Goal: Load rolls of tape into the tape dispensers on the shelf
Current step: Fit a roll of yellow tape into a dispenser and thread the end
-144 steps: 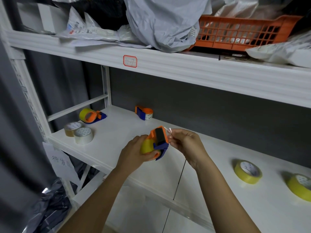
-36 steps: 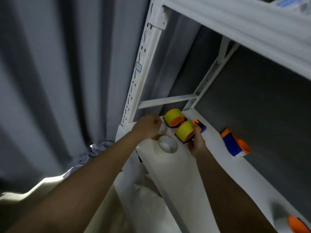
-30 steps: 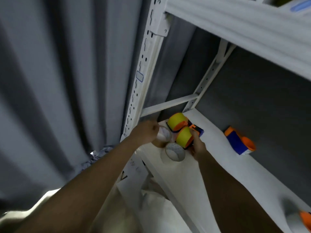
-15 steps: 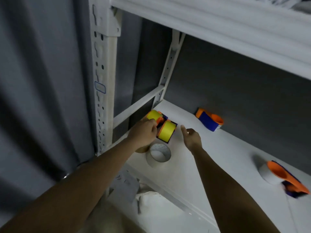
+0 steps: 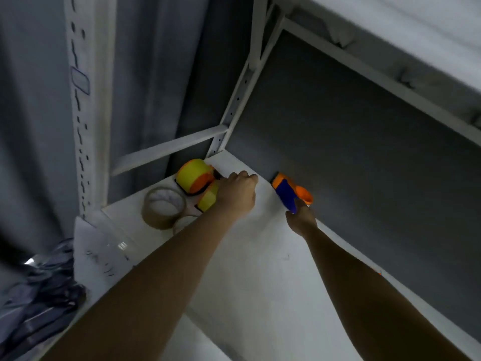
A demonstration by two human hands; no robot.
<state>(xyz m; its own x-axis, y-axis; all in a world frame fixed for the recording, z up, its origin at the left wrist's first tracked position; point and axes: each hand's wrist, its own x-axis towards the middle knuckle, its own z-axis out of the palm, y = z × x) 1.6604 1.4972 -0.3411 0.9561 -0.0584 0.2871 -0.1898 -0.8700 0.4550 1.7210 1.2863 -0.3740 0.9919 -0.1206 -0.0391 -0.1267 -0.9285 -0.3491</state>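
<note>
Two orange dispensers loaded with yellow tape sit in the shelf's (image 5: 260, 269) left back corner, one (image 5: 194, 175) behind the other (image 5: 208, 200). My left hand (image 5: 238, 195) lies over the nearer one, fingers curled round its far end. An empty blue and orange dispenser (image 5: 287, 192) lies by the grey back wall. My right hand (image 5: 302, 217) reaches its near end and pinches it; most of the fingers are hidden. A brownish clear tape roll (image 5: 164, 207) lies at the front left. My left forearm partly covers a second clear roll (image 5: 183, 222).
A white slotted upright (image 5: 86, 113) and a cross brace (image 5: 169, 147) close the shelf's left end. The upper shelf (image 5: 390, 40) hangs low overhead. A paper label (image 5: 101, 248) hangs at the front corner above a dark plastic bag (image 5: 33, 290).
My left hand has moved from beside the rolls onto the nearer loaded dispenser. My right hand has moved right, from open over the shelf to the empty blue dispenser. The view swung closer.
</note>
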